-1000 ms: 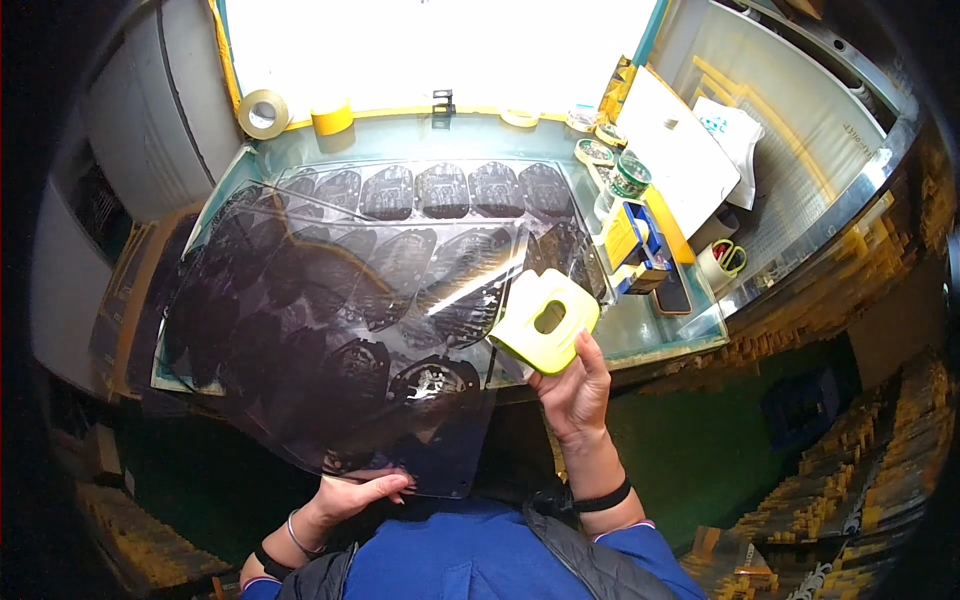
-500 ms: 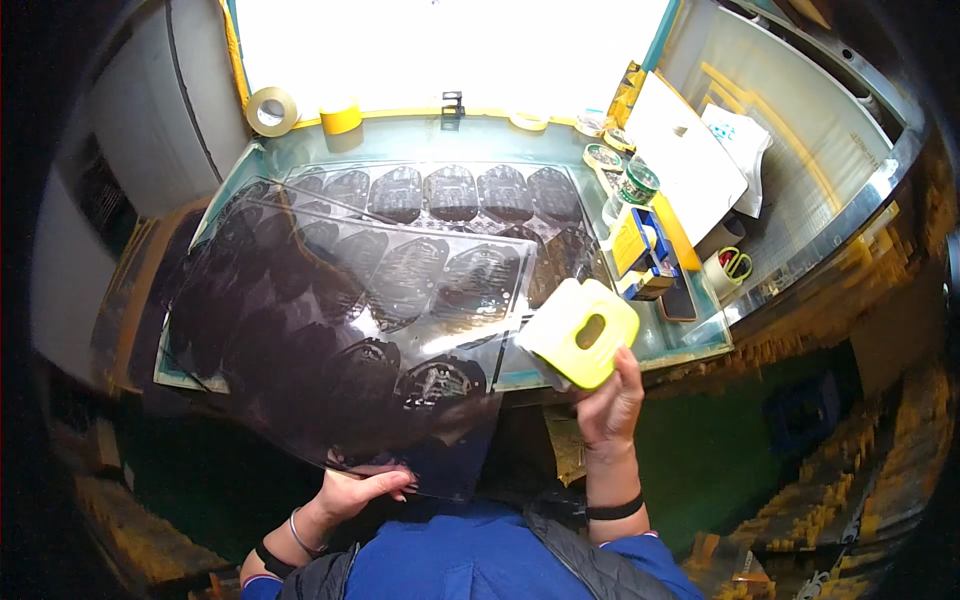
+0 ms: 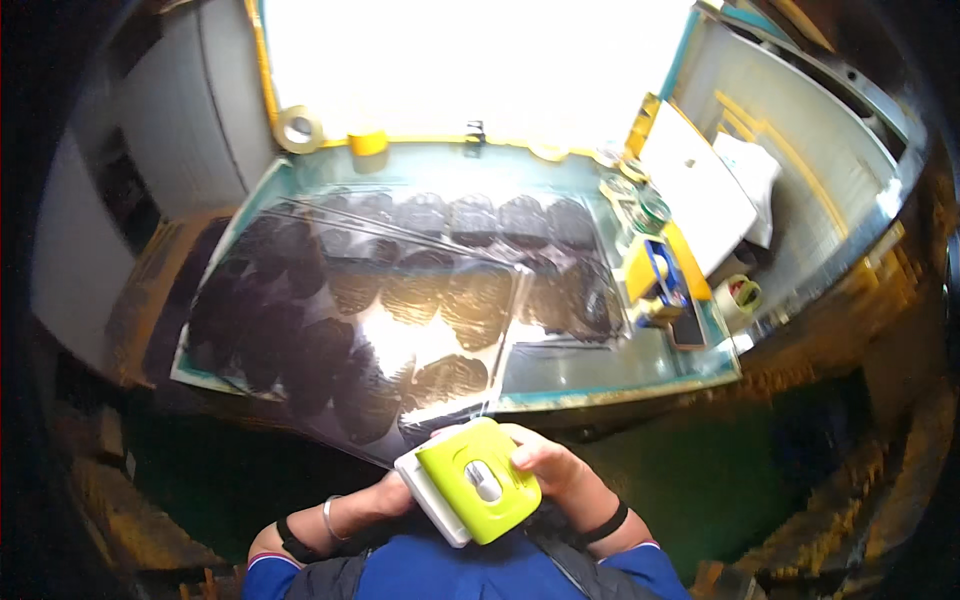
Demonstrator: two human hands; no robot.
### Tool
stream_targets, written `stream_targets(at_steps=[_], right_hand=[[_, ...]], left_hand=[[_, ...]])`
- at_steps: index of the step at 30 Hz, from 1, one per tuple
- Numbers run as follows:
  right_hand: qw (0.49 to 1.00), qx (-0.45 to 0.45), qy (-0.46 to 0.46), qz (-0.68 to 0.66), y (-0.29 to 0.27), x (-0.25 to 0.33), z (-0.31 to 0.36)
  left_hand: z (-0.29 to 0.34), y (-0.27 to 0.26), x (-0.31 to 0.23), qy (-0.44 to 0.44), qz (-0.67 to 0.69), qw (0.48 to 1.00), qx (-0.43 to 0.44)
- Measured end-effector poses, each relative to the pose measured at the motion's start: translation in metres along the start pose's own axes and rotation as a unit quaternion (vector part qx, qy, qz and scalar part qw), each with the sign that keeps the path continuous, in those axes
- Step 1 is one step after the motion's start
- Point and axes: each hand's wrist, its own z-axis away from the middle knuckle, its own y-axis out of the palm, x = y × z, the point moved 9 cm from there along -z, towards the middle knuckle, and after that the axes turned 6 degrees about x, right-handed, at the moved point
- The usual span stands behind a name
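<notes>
A lime-green and white hole punch point(image 3: 505, 490) is held in front of my body by my right hand point(image 3: 548, 468), its thumb resting on the green top. My left hand point(image 3: 395, 495) is close against the punch's white side, its fingers mostly hidden behind it. A large, dark, glossy film sheet point(image 3: 350, 350) with rows of rounded printed shapes overhangs the table's front edge, its near corner reaching my left hand. Beneath it, another printed film sheet point(image 3: 570, 290) lies on the glass-topped table point(image 3: 590, 372).
Behind the table stands a bright white panel point(image 3: 480, 70). Along its foot are a tape roll point(image 3: 299, 130), a yellow roll point(image 3: 368, 143) and a black clip point(image 3: 475, 135). Small tape rolls point(image 3: 652, 210), a blue tape dispenser point(image 3: 665, 285) and a phone point(image 3: 688, 332) line the right side.
My right hand has brought the hole punch down and left to meet my left hand. The film sheet's near edge has shifted, and the whole view has moved slightly.
</notes>
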Motion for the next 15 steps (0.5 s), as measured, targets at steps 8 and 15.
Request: stream_targets(at_steps=[8,15], right_hand=[[0.999,-0.004,0.028,0.045,0.046,0.025,0.02],[0.933,-0.266,-0.098,0.224,0.047,0.071,0.082]], left_hand=[[0.05,-0.05,-0.089,0.128,0.162,0.972,-0.108],[0.218,-0.209,-0.17,0.405,0.212,0.805,-0.378]])
